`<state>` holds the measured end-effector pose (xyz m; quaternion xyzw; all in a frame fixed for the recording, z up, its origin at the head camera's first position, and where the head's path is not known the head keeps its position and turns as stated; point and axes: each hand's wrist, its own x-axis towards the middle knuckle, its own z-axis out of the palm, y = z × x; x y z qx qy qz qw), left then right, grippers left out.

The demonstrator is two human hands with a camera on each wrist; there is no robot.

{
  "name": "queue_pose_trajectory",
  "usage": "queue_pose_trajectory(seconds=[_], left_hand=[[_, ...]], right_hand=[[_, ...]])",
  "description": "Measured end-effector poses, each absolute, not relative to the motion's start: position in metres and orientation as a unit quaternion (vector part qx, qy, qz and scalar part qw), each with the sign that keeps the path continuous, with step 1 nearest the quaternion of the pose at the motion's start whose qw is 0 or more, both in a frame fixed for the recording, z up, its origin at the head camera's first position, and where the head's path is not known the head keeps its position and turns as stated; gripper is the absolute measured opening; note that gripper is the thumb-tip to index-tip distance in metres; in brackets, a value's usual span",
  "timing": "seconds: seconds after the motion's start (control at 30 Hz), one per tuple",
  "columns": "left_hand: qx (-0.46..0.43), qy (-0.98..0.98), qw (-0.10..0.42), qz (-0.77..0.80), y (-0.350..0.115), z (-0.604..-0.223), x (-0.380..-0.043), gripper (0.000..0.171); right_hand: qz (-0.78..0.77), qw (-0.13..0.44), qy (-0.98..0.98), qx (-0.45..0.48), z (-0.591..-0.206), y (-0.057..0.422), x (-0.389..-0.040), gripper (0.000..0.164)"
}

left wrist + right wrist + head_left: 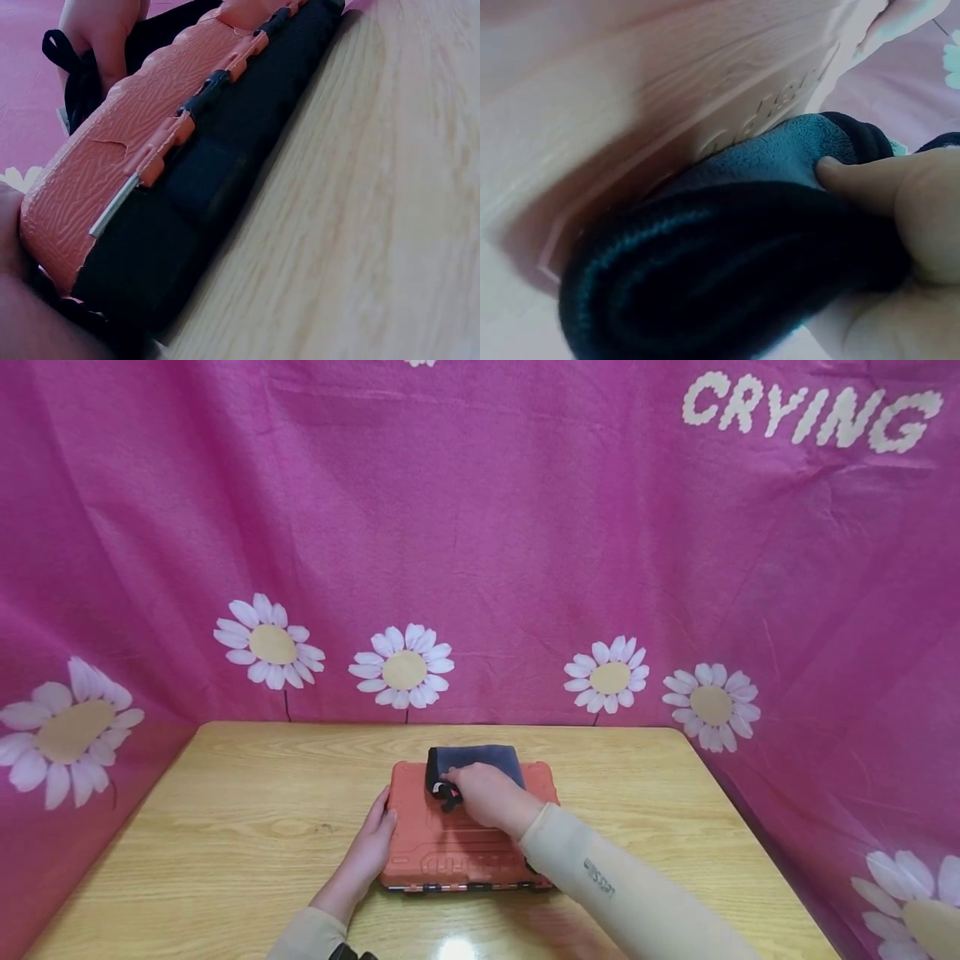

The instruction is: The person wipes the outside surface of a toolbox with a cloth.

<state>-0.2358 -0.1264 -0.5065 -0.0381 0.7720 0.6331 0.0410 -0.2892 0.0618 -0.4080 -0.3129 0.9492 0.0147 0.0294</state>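
An orange case point(480, 847) with a black lower part lies on the table, its hinged edge toward me. My left hand point(372, 839) rests against the case's left side; its far fingers are partly hidden. Over the far part of the lid is a folded blue-grey fleecy cloth point(480, 756) with black edging and a black strap point(450, 796). My right hand point(487, 793) pinches this cloth at its left part. In the right wrist view, the thumb presses the fleecy face of the cloth point(765, 157), while the fingers are mostly hidden behind the dark folds.
The wooden table point(247, 827) extends around the case on both sides. A pink curtain point(480, 543) with white daisies hangs behind the table and along both sides. Raised lettering marks the lid near its front edge.
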Motion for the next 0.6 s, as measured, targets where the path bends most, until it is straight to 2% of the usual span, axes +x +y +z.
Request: queue_pose_trajectory(seconds=[0.37, 0.6], left_hand=[[-0.047, 0.780, 0.041, 0.622, -0.125, -0.506, -0.235, 0.059], [-0.054, 0.778, 0.040, 0.625, -0.124, -0.507, -0.235, 0.060]], right_hand=[[-0.020, 0.030, 0.954, -0.296, -0.412, 0.069, -0.303, 0.043], [0.013, 0.024, 0.948, -0.317, -0.415, 0.072, -0.295, 0.043]])
